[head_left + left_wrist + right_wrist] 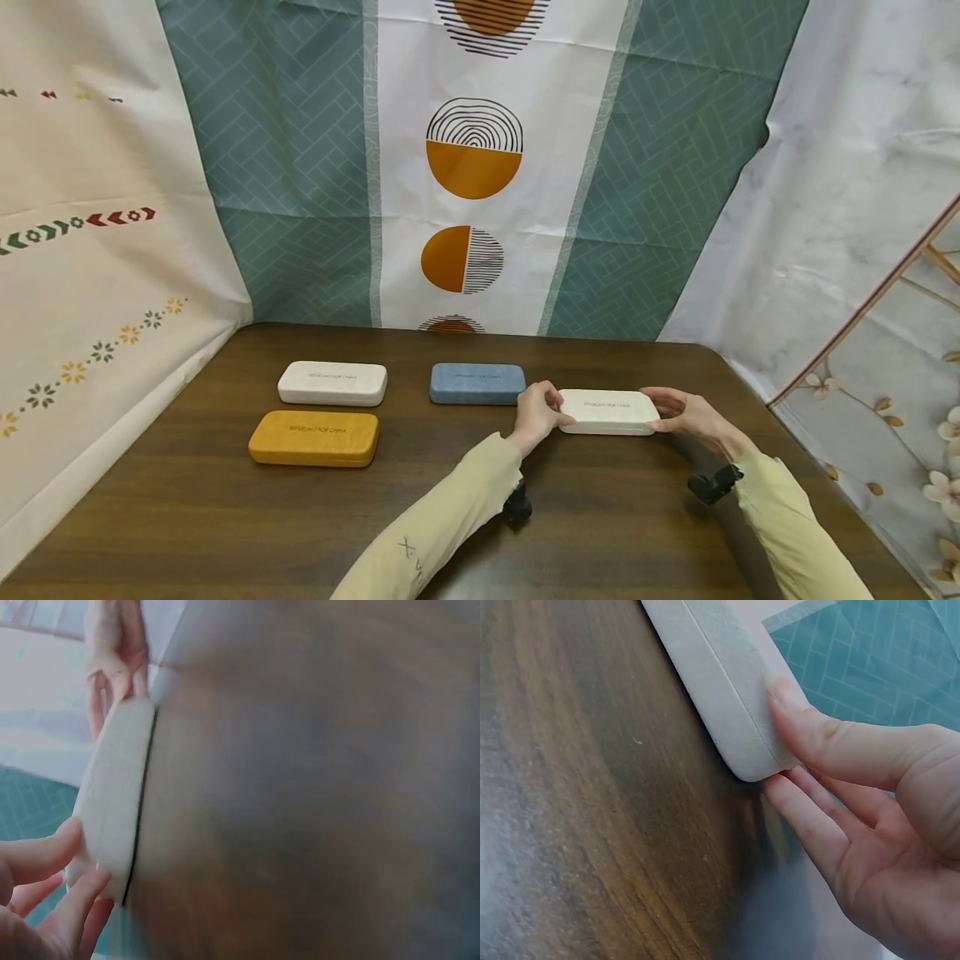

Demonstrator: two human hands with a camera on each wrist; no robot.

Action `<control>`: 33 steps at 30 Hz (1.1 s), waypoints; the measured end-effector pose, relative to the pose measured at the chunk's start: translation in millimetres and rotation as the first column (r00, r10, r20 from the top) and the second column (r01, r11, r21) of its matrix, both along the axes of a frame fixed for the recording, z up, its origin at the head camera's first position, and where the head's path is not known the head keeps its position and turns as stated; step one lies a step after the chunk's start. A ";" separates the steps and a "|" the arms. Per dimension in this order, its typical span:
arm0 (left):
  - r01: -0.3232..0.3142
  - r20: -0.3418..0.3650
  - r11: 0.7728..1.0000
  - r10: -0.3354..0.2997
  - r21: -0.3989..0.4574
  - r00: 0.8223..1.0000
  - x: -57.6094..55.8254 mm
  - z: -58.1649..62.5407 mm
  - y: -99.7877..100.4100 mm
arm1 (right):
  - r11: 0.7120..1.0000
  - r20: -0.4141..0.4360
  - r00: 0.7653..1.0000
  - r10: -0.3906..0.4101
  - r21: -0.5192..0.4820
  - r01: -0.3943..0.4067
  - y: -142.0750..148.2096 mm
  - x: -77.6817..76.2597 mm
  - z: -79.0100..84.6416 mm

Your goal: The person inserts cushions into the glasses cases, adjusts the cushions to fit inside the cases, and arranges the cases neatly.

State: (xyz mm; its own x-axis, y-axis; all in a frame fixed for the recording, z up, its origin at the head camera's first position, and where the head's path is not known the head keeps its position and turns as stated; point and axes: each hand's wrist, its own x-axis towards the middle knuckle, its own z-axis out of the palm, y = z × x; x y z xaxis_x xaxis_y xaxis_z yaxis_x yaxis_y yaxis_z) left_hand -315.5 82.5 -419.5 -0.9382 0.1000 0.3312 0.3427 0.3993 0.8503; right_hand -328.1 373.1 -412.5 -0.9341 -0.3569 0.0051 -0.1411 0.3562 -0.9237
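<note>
Between my two hands is an off-white glasses case (609, 412) with small dark lettering on its lid. My left hand (537, 416) grips its left end, with thumb and fingertips bent round the corner. At the opposite end, my right hand (693, 419) pinches the case. The right wrist view shows the thumb (832, 742) on the case's side and the fingers at its end corner. A seam runs along the case's side, and the lid is closed. Just left of my left hand lies a blue glasses case (477, 384).
A second white glasses case (332, 384) lies at the back left of the brown wooden table (225, 533). In front of it sits a mustard-yellow glasses case (313, 439). Patterned cloth (300, 167) hangs behind the table and along both sides.
</note>
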 end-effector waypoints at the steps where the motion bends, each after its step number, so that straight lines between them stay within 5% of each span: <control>1: 0.007 0.002 1.000 -0.007 -0.007 1.000 1.6 0.4 -0.8 | 1.000 -0.003 1.000 -0.005 0.022 0.005 -0.5 0.7 0.7; 10: 0.056 0.038 0.995 -0.053 -0.079 0.998 13.1 5.7 -8.6 | 0.995 0.013 1.000 -0.019 0.102 0.018 -2.4 3.3 -1.0; 17: 0.082 0.028 0.992 -0.080 -0.095 0.996 12.7 8.2 -24.4 | 0.992 -0.052 0.998 0.041 0.123 -0.034 -14.8 3.2 -0.1; 33: 0.189 0.094 0.976 -0.179 -0.106 0.979 12.3 8.1 -70.6 | 0.986 -0.036 0.993 0.112 0.125 -0.107 -52.8 2.7 3.8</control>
